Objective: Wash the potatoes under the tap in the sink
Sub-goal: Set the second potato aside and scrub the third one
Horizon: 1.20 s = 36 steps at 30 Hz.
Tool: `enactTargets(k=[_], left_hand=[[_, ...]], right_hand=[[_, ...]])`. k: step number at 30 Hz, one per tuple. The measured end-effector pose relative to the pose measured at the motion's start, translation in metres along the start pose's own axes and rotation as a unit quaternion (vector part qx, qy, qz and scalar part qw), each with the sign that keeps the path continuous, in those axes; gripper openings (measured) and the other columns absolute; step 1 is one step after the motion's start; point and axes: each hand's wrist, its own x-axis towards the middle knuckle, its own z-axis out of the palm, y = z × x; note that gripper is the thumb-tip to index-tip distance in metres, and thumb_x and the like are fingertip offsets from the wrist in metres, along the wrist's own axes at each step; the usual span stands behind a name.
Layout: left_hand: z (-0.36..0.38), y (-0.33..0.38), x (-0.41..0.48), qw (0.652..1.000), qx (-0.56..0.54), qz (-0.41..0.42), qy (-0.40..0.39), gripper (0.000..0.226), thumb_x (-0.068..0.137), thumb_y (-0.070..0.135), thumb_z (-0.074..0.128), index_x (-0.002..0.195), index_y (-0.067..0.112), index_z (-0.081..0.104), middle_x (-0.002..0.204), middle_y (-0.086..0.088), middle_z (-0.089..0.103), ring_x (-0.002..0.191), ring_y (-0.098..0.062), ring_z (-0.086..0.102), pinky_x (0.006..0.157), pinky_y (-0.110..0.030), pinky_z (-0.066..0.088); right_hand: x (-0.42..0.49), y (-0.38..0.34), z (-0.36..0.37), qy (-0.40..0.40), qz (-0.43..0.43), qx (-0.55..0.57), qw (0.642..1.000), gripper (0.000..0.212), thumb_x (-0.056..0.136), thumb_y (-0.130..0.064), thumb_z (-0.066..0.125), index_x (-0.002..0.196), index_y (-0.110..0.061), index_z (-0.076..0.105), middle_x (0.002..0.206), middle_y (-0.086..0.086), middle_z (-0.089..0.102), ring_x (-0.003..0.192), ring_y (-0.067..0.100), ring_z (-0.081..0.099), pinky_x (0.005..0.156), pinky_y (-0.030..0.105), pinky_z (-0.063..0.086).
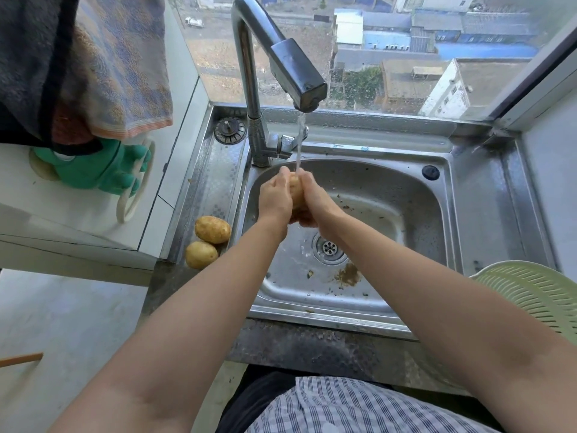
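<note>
- Left hand [274, 198] and right hand [315, 201] clasp one potato [296, 190] between them, long axis pointing away from the person, far end under the tap [296, 73] stream, above the sink [406, 189].
- The other potatoes [213, 229] lie on the left ledge, nearer the left hand.

My left forearm [187, 307] and right forearm [437, 292] bare past the elbow, left hand [274, 198], right hand [317, 203], white checked garment [359, 407] in blue and black at my waist, dark cloth [259, 398] beside it
</note>
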Motion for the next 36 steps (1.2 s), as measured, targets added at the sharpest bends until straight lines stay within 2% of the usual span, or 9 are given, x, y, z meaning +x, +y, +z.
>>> enactTargets(k=[2, 6, 10, 13, 16, 21, 26, 31, 36], left_hand=[[-0.002, 0.002, 0.002, 0.998, -0.026, -0.048, -0.013, 0.033, 0.097, 0.044, 0.049, 0.079, 0.021, 0.065, 0.078, -0.006, 0.064, 0.07, -0.026, 0.061, 0.055, -0.029, 0.047], [-0.003, -0.002, -0.001, 0.997, 0.014, 0.007, -0.081, 0.021, 0.093, 0.04, 0.059, 0.091, 0.02, 0.065, 0.086, -0.004, 0.065, 0.076, -0.018, 0.059, 0.062, -0.03, 0.05], [0.001, 0.01, 0.002, 0.997, -0.019, -0.075, 0.018, 0.025, 0.095, 0.027, 0.047, 0.087, 0.017, 0.069, 0.078, -0.006, 0.062, 0.063, -0.019, 0.054, 0.047, -0.021, 0.042], [-0.005, 0.008, 0.001, 0.993, 0.05, -0.079, -0.073, 0.034, 0.096, 0.04, 0.045, 0.111, 0.02, 0.067, 0.096, -0.002, 0.067, 0.083, -0.02, 0.061, 0.077, -0.036, 0.055], [-0.007, 0.004, -0.004, 0.987, 0.074, -0.081, -0.116, 0.039, 0.098, 0.049, 0.04, 0.114, 0.023, 0.064, 0.096, 0.0, 0.065, 0.086, -0.017, 0.061, 0.088, -0.048, 0.048], [-0.005, 0.013, 0.006, 0.982, 0.026, -0.165, -0.09, 0.029, 0.096, 0.031, 0.044, 0.074, 0.019, 0.058, 0.073, -0.005, 0.061, 0.066, -0.021, 0.057, 0.059, -0.036, 0.05], [-0.009, -0.001, 0.003, 0.982, -0.01, -0.015, -0.188, 0.024, 0.095, 0.034, 0.044, 0.094, 0.014, 0.058, 0.076, 0.0, 0.058, 0.063, -0.012, 0.053, 0.061, -0.03, 0.045], [-0.008, 0.009, 0.013, 0.989, 0.042, -0.115, -0.081, 0.03, 0.097, 0.037, 0.046, 0.075, 0.021, 0.061, 0.086, -0.007, 0.064, 0.072, -0.024, 0.06, 0.079, -0.047, 0.053], [-0.007, 0.01, 0.006, 0.985, 0.005, -0.037, -0.17, 0.024, 0.102, 0.035, 0.043, 0.096, 0.02, 0.061, 0.087, -0.001, 0.066, 0.077, -0.017, 0.061, 0.068, -0.034, 0.049]], right_hand=[[-0.002, 0.0, -0.001, -0.005, -0.006, -0.002, 1.0, 0.064, 0.095, -0.062, 0.029, 0.08, -0.01, 0.063, 0.061, 0.006, 0.061, 0.048, 0.014, 0.052, 0.05, 0.024, 0.039], [0.002, -0.003, 0.0, 0.052, -0.04, -0.031, 0.997, 0.063, 0.102, -0.051, 0.019, 0.077, -0.011, 0.06, 0.059, 0.002, 0.056, 0.048, 0.012, 0.045, 0.042, 0.019, 0.036], [0.009, 0.009, 0.013, 0.105, -0.105, -0.088, 0.985, 0.058, 0.098, -0.048, 0.01, 0.083, -0.022, 0.06, 0.086, 0.015, 0.067, 0.075, 0.025, 0.057, 0.076, 0.045, 0.051], [0.008, 0.011, 0.011, 0.145, -0.123, -0.109, 0.976, 0.061, 0.093, -0.052, 0.008, 0.085, -0.019, 0.059, 0.094, 0.017, 0.067, 0.088, 0.031, 0.062, 0.088, 0.051, 0.05], [0.006, 0.01, 0.003, 0.171, -0.147, -0.156, 0.962, 0.06, 0.094, -0.049, 0.01, 0.093, -0.01, 0.057, 0.097, 0.016, 0.066, 0.09, 0.032, 0.061, 0.085, 0.046, 0.048], [0.0, 0.016, 0.007, 0.164, -0.168, -0.233, 0.944, 0.057, 0.096, -0.043, 0.012, 0.101, -0.007, 0.056, 0.096, 0.017, 0.064, 0.089, 0.033, 0.058, 0.081, 0.044, 0.047], [0.016, 0.002, -0.002, 0.157, -0.104, -0.171, 0.967, 0.06, 0.098, -0.041, 0.011, 0.101, -0.008, 0.061, 0.107, 0.019, 0.067, 0.099, 0.033, 0.06, 0.092, 0.046, 0.047], [0.004, 0.009, 0.004, 0.147, -0.16, -0.253, 0.943, 0.047, 0.097, -0.039, 0.015, 0.092, -0.012, 0.052, 0.097, 0.015, 0.064, 0.09, 0.033, 0.058, 0.082, 0.044, 0.046], [0.015, 0.001, 0.001, 0.137, -0.071, -0.12, 0.981, 0.063, 0.092, -0.043, 0.011, 0.099, -0.005, 0.06, 0.098, 0.022, 0.065, 0.084, 0.033, 0.059, 0.077, 0.043, 0.048]])
